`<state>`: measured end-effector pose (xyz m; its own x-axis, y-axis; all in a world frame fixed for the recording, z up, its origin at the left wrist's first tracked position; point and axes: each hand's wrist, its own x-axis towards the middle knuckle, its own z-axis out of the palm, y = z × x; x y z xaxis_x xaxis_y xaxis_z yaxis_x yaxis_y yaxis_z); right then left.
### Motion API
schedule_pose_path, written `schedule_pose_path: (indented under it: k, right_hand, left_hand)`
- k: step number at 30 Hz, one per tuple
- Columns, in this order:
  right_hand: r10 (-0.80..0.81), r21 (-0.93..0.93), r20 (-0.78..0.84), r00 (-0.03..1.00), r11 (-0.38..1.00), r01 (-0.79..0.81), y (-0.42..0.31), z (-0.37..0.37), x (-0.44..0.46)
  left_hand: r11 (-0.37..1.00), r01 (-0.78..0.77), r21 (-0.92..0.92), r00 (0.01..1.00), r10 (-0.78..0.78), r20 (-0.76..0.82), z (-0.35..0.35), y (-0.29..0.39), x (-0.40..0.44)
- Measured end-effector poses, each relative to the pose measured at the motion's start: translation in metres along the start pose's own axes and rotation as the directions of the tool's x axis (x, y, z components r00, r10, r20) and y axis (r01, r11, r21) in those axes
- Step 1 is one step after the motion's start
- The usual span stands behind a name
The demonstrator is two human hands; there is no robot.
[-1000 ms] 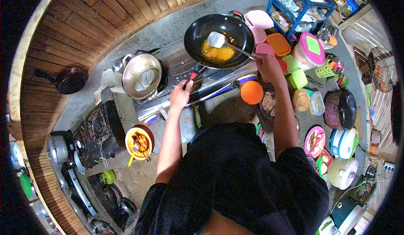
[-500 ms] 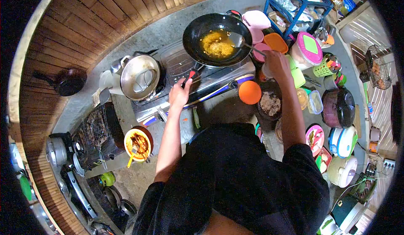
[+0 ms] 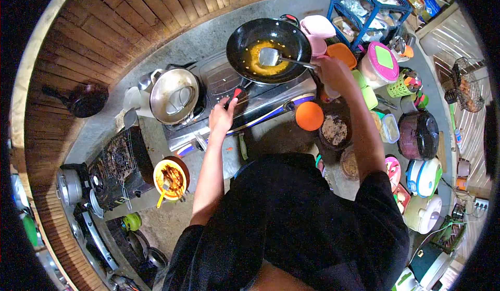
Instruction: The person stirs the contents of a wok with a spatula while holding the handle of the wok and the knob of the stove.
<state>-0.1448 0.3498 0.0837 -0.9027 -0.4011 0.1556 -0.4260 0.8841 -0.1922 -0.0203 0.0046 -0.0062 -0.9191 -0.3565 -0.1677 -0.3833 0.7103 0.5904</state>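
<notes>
A black wok [image 3: 240,43] sits on the gas stove [image 3: 213,80], with bits of food in yellow liquid [image 3: 273,69] at its bottom. My left hand [image 3: 222,117] is closed around the wok's black-and-red handle [image 3: 235,95], on the near side. In my right hand [image 3: 336,75] is a metal spatula [image 3: 270,57], held by its handle from the right. The spatula's blade is over the food in the middle of the wok. Below my right hand are an orange bowl or lid [image 3: 309,116] and a dark bowl of brownish, crumbly stuff [image 3: 334,130].
Left of the wok, a metal pan [image 3: 173,95] occupies the stove's other side. A yellow-rimmed bowl [image 3: 171,179] with dark sauce stands at lower left. Pink containers [image 3: 317,26], a pink-lidded tub [image 3: 380,64] and a blue rack [image 3: 338,9] crowd the right side.
The spatula's blade has moved left, from the wok's right side to over its middle. My right hand has shifted slightly left. My left hand stays on the wok's handle.
</notes>
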Motion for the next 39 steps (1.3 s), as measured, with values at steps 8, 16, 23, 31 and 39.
schedule_pose_path:
  k: [8,16,23,31,39]
  right_hand:
    - [-0.203,-0.251,0.003,0.979,0.948,0.197,0.027,-0.072,0.052]
    - [-0.227,-0.320,0.371,0.900,0.879,0.354,-0.001,-0.100,0.103]
    - [-0.453,-0.104,0.615,0.645,0.765,0.636,0.045,-0.016,0.154]
    - [-0.414,0.004,0.291,0.863,0.902,0.432,-0.013,-0.003,0.106]
    - [-0.620,-0.305,0.322,0.716,0.648,0.698,0.032,-0.014,0.137]
  left_hand:
    - [1.000,-0.009,-0.024,1.000,0.009,0.006,0.002,-0.005,0.003]
    - [0.998,-0.026,-0.052,1.000,0.025,-0.004,0.003,-0.010,0.006]
    - [0.999,-0.044,-0.011,0.999,0.043,-0.023,0.003,-0.011,0.004]
    - [1.000,-0.014,-0.023,1.000,0.014,0.015,0.004,-0.013,0.006]
    - [0.999,0.013,-0.034,1.000,-0.012,0.022,0.005,-0.011,0.006]
